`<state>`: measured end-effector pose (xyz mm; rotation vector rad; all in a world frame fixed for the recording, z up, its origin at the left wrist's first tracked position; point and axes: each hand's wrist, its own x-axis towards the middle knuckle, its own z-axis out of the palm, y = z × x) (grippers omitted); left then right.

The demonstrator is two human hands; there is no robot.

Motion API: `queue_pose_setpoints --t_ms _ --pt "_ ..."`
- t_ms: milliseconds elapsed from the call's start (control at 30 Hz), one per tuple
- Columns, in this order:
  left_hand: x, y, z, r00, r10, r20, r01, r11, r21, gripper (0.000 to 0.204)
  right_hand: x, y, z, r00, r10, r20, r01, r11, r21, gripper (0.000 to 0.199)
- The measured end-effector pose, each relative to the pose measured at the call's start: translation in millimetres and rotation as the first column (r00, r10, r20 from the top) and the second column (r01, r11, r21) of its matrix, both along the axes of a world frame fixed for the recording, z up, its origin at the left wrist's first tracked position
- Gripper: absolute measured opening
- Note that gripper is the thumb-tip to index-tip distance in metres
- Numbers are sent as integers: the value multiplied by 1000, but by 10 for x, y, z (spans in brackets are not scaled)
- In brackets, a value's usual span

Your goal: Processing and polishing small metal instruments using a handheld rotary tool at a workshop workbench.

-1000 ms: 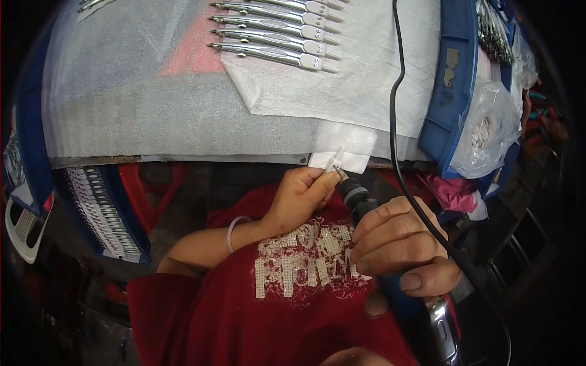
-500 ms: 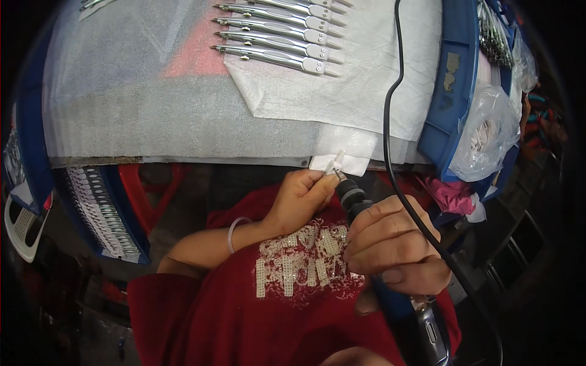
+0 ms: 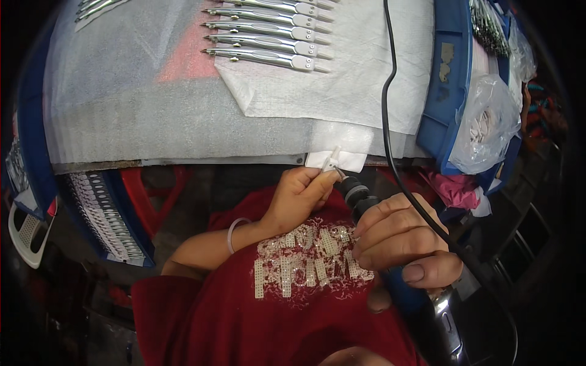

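Observation:
My left hand (image 3: pixel 299 196) pinches a small white part (image 3: pixel 332 160) just below the table's front edge. My right hand (image 3: pixel 400 241) grips a black and blue corded rotary tool (image 3: pixel 366 204), and its tip touches the small part. A black cord (image 3: pixel 390 104) runs from the tool up across the table. Several shiny metal instruments (image 3: pixel 268 36) lie in a row on a white cloth (image 3: pixel 342 85) at the far side of the table.
White foam sheet (image 3: pixel 152 104) covers the table. A blue tray (image 3: pixel 448 91) with a clear plastic bag of small parts (image 3: pixel 488 122) stands on the right. A blue bin (image 3: pixel 104 213) of metal pieces sits lower left, beside a red stool (image 3: pixel 146 189).
My right hand has shifted slightly on the tool. The left hand and the small part stay in the same place.

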<state>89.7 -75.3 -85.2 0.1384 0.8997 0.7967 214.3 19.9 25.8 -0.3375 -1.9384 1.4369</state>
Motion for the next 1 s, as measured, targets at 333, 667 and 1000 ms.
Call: queue_pose_setpoints --t_ms 333,667,1000 --pt "5 -16 -39 1000 3 12 -3 1000 -12 22 6 -3 -63 1000 5 -11 -5 1000 2 48" --pt "13 -71 -101 998 32 -46 -31 999 25 33 58 66 -12 988 151 39 -147 985 -95 50" --pt "-132 134 -45 965 3 264 18 997 -78 40 347 -97 -373 918 -375 -132 269 830 -489 54"
